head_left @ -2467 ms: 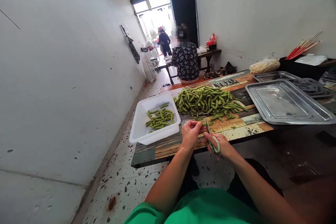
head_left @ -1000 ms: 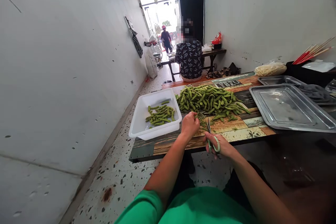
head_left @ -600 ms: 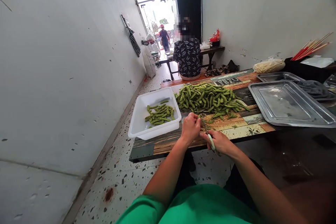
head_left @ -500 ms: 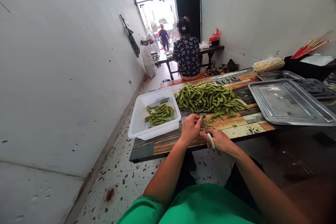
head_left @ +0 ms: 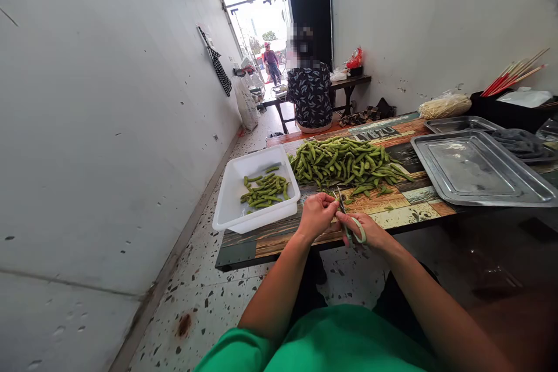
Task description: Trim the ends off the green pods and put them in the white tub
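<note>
My right hand (head_left: pixel 364 229) grips a pair of scissors (head_left: pixel 360 232) with pale green handles, its blades parted and pointing away from me. Close beside the blades, my left hand (head_left: pixel 319 212) pinches a green soybean pod (head_left: pixel 336 198), mostly hidden by the fingers. Just beyond both hands lies a large heap of soybean pods (head_left: pixel 344 160) on the patchwork-patterned table (head_left: pixel 279 242). To the left, a white plastic tub (head_left: pixel 226 209) holds a smaller pile of pods (head_left: pixel 265 190).
A metal tray (head_left: pixel 479 168) sits at the right, with another tray (head_left: pixel 462 123) behind it. Farther back are a bag of skewers (head_left: pixel 444 106) and a black box (head_left: pixel 492 110) with red-tipped sticks. A person (head_left: pixel 309 96) sits beyond the table, facing away.
The scissors have turned and their blades have spread apart. My right hand has shifted slightly right, while my left stays nearly in place. The figure in the doorway has changed stance.
</note>
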